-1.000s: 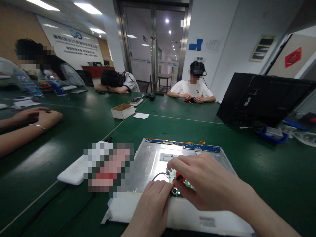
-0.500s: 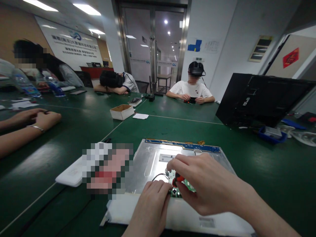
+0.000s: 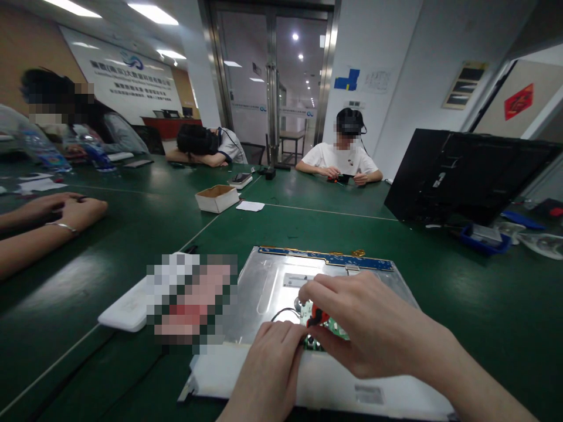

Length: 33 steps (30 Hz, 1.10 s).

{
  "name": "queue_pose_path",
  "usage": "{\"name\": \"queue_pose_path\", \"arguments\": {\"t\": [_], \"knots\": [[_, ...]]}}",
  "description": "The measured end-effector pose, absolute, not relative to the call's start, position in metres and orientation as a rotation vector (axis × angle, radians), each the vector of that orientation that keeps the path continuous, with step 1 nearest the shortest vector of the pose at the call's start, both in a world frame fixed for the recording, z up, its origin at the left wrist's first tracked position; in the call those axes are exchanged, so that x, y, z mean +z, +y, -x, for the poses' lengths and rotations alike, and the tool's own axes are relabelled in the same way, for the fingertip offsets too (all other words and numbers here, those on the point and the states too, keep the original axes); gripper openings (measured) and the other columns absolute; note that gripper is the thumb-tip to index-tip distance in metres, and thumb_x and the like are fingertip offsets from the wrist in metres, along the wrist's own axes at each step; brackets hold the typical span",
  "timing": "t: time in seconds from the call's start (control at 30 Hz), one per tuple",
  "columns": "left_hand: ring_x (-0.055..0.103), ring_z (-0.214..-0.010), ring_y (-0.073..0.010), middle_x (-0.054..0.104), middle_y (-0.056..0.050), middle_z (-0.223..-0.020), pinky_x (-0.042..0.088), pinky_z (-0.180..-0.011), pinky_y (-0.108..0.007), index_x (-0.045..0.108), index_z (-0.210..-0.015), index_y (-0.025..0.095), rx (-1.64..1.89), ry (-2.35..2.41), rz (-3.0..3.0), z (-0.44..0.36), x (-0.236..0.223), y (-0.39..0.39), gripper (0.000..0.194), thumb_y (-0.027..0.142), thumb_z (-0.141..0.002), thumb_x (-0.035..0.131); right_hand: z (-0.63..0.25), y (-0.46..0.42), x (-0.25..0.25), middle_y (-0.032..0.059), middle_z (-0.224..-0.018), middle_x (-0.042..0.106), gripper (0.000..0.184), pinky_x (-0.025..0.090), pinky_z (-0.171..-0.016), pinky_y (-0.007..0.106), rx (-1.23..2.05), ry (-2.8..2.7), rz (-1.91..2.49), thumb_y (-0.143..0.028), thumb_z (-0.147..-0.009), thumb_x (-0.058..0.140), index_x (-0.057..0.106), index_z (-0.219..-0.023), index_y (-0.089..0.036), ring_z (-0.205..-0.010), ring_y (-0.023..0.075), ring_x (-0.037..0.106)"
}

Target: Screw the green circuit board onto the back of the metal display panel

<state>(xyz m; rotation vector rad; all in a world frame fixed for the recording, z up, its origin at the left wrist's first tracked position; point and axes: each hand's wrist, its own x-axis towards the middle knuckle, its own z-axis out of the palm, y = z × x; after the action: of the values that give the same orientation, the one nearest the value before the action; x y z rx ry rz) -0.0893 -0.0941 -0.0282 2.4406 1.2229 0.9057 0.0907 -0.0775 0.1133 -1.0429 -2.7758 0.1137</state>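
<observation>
A silver metal panel [image 3: 272, 281] with a blue strip [image 3: 325, 258] along its far edge lies flat on the green table in front of me. On it sits a small green circuit board [image 3: 336, 329] with a black cable running to it. My right hand [image 3: 369, 328] is curled over the board, fingers pinched on a small red-and-black piece [image 3: 317, 317]. My left hand [image 3: 270, 369] rests on the panel's near white edge, its closed fingertips pressed against the board's left end.
A white flat device [image 3: 125, 308] lies left of the panel. A cardboard box [image 3: 217, 198] and a paper slip sit farther back. A black monitor shell [image 3: 466, 176] leans at right beside a blue tray [image 3: 484, 240]. Other people sit around the table; someone's arms rest at left.
My hands stay on the circuit board with only slight finger shifts. The view has drifted a little.
</observation>
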Motion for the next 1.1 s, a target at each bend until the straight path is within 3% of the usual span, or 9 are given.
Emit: {"name": "queue_pose_path", "arguments": {"t": [0.17,0.5,0.7,0.83,1.1], "knots": [[0.059,-0.078,-0.0249,0.063,-0.006,-0.083,0.044,-0.068,-0.037,0.055,-0.089,0.02,0.889,1.248,-2.469,0.0885,-0.0262,-0.0946,0.023,0.003,-0.083,0.04,-0.0908,-0.0787,0.1139,0.0018,-0.088,0.061,0.013,0.024,-0.05,0.029,0.098,-2.782,1.015,-0.018,-0.081,0.051,0.049,-0.094,-0.02,-0.065,0.0139,0.049],[0.06,-0.082,-0.0244,0.065,-0.004,-0.088,0.045,-0.073,-0.037,0.056,-0.093,0.021,0.927,1.241,-2.448,0.0894,-0.0273,-0.0941,0.027,0.001,-0.082,0.042,-0.0894,-0.0761,0.1109,0.0007,-0.084,0.064,0.012,0.022,-0.052,0.029,0.065,-2.77,1.071,-0.03,-0.093,0.05,0.051,-0.1,-0.02,-0.066,0.0151,0.054],[0.058,-0.079,-0.0257,0.062,-0.006,-0.083,0.043,-0.069,-0.038,0.055,-0.093,0.02,0.846,1.29,-2.449,0.0891,-0.0259,-0.0949,0.024,0.003,-0.084,0.04,-0.0903,-0.0778,0.1135,0.0026,-0.092,0.062,0.017,0.024,-0.051,0.029,0.116,-2.776,1.036,-0.02,-0.084,0.051,0.05,-0.102,-0.02,-0.069,0.0157,0.053],[0.058,-0.078,-0.0254,0.061,-0.005,-0.081,0.042,-0.068,-0.038,0.055,-0.092,0.02,0.851,1.29,-2.454,0.0887,-0.0231,-0.0948,0.023,0.004,-0.085,0.039,-0.0903,-0.077,0.1123,0.0021,-0.093,0.063,0.019,0.024,-0.051,0.03,0.126,-2.769,1.045,-0.018,-0.085,0.049,0.05,-0.104,-0.02,-0.071,0.0157,0.054],[0.059,-0.082,-0.0255,0.064,-0.005,-0.089,0.043,-0.072,-0.039,0.055,-0.093,0.021,0.895,1.237,-2.432,0.0898,-0.0282,-0.0944,0.026,0.001,-0.083,0.041,-0.0902,-0.076,0.1099,0.0,-0.084,0.065,0.014,0.022,-0.052,0.029,0.047,-2.768,1.094,-0.031,-0.093,0.051,0.052,-0.101,-0.02,-0.067,0.0159,0.055]]}}
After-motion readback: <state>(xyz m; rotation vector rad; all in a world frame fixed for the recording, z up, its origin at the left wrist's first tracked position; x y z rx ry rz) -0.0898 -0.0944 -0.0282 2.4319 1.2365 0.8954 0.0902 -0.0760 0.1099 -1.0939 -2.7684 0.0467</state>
